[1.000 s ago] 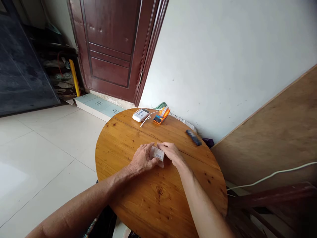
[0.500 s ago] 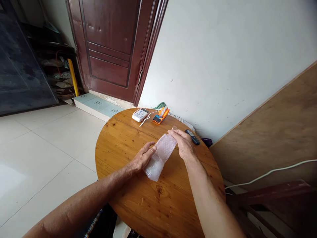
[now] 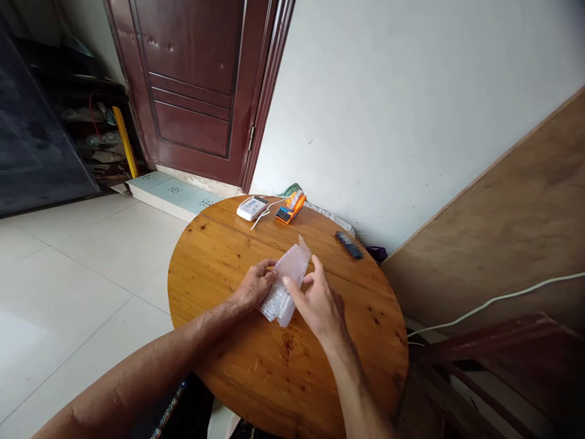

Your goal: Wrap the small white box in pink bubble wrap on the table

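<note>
Clear bubble wrap [image 3: 291, 266], with a pale flap at its upper end, is held over the middle of the round wooden table [image 3: 219, 256]. My left hand [image 3: 256, 284] grips its left edge, thumb on top. My right hand [image 3: 319, 299] is at the right side of the wrap, thumb and fingers spread apart; whether its thumb touches the wrap cannot be made out. What the wrap may contain is not visible.
At the table's far edge lie a white device [image 3: 252, 208] with a white cord and an orange tape dispenser [image 3: 290, 208]. A dark elongated object [image 3: 348, 244] rests at the right rear. A wall and a wooden board [image 3: 493, 213] stand beyond.
My right hand has let go of the wrap's upper end and moved down and towards me, its fingers now spread. The wrap's lower end looks more folded. The view has shifted slightly.
</note>
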### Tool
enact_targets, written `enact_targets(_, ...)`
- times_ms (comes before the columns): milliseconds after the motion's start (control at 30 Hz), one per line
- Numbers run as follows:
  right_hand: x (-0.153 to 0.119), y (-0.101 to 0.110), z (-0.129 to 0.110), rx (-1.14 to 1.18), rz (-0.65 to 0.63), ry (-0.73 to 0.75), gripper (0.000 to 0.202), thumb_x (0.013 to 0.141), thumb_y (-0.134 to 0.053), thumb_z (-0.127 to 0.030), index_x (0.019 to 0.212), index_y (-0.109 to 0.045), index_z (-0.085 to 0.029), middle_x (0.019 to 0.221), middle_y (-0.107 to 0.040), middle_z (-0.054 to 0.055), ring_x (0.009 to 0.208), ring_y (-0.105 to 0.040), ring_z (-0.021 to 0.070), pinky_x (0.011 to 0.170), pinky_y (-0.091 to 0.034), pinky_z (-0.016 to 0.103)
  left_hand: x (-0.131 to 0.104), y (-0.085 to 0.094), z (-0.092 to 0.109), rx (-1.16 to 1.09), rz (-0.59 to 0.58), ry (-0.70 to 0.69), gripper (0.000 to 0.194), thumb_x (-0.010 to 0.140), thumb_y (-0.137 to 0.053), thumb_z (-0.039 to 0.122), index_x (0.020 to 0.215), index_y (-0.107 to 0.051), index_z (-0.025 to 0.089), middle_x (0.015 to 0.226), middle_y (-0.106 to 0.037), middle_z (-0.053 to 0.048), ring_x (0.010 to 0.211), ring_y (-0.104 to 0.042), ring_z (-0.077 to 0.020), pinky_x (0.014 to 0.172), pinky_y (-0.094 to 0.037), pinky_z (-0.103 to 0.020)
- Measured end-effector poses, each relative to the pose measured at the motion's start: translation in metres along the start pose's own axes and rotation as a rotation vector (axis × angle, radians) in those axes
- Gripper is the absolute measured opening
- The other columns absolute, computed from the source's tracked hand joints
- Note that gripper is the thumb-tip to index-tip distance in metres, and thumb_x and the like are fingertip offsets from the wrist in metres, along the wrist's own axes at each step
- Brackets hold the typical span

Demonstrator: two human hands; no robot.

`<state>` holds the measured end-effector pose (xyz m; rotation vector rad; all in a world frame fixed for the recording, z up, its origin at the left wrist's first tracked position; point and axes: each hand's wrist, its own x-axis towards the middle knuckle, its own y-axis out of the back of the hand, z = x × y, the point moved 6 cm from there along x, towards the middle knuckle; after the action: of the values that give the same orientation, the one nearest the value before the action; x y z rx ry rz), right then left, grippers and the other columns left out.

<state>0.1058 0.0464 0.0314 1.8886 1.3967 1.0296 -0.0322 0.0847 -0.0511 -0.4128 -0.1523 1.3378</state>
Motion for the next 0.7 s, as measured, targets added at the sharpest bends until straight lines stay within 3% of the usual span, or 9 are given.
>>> enact_targets(133,0.005,-0.011,0.018,0.073,0.006,-0.028,0.055,0.079,-0.052,-0.032,0.131,-0.054,-0.014,0.081,-0.072,0.006,0.068,-0.062,0.0225,0.065,-0.043,0.032,0.000,0.009,0.003,-0.081,0.041,0.041,0.042,0.065,-0.066,0.034,0.102,-0.062,0.014,0.062,-0.061,0.002,0.050,-0.053,-0.0121,0.050,-0.042,-0.023)
enact_targets(267,0.014,-0.013,0.054,0.491,0.083,-0.060,0.043,0.081,-0.053,-0.038,0.118,-0.059,-0.018,0.086,-0.073,0.006,0.069,-0.063,0.0194,0.064,-0.047,0.029,0.000,0.024,0.013,-0.131,0.135,0.052,0.048,0.067,-0.067,0.036,0.110,-0.060,0.014,0.068,-0.063,0.000,0.059,-0.059,-0.0153,0.058,-0.048,-0.026)
enact_targets(433,0.015,-0.023,0.073,0.702,0.125,-0.132,0.041,0.076,-0.060,-0.041,0.110,-0.063,-0.017,0.076,-0.071,0.003,0.065,-0.061,0.0176,0.060,-0.046,0.027,-0.009,0.025,0.035,0.250,0.100,-0.230,0.059,0.071,-0.071,0.054,0.115,-0.061,0.015,0.102,-0.067,-0.010,0.096,-0.062,-0.0247,0.084,-0.050,-0.034)
enact_targets(533,0.016,-0.024,0.076,0.707,0.131,-0.165,0.042,0.075,-0.061,-0.041,0.109,-0.063,-0.017,0.072,-0.069,0.002,0.066,-0.062,0.0183,0.062,-0.048,0.028,-0.015,0.018,0.039,0.513,0.062,-0.366,0.069,0.066,-0.078,0.051,0.123,-0.059,0.017,0.119,-0.061,-0.012,0.112,-0.057,-0.0289,0.094,-0.046,-0.038)
enact_targets(600,0.017,-0.022,0.080,0.691,0.141,-0.188,0.041,0.074,-0.061,-0.041,0.107,-0.064,-0.017,0.071,-0.069,0.002,0.066,-0.062,0.0188,0.062,-0.048,0.029,-0.013,0.020,0.037,0.587,0.075,-0.384,0.071,0.066,-0.078,0.043,0.129,-0.054,0.017,0.117,-0.062,-0.010,0.108,-0.058,-0.0261,0.091,-0.047,-0.035)
enact_targets(700,0.020,-0.017,0.089,0.646,0.185,-0.204,0.040,0.073,-0.059,-0.041,0.105,-0.064,-0.017,0.071,-0.069,0.002,0.066,-0.062,0.0192,0.062,-0.047,0.029,-0.004,0.031,0.031,0.643,0.140,-0.285,0.058,0.073,-0.066,0.025,0.129,-0.053,0.014,0.082,-0.064,-0.001,0.076,-0.060,-0.0163,0.072,-0.047,-0.027)
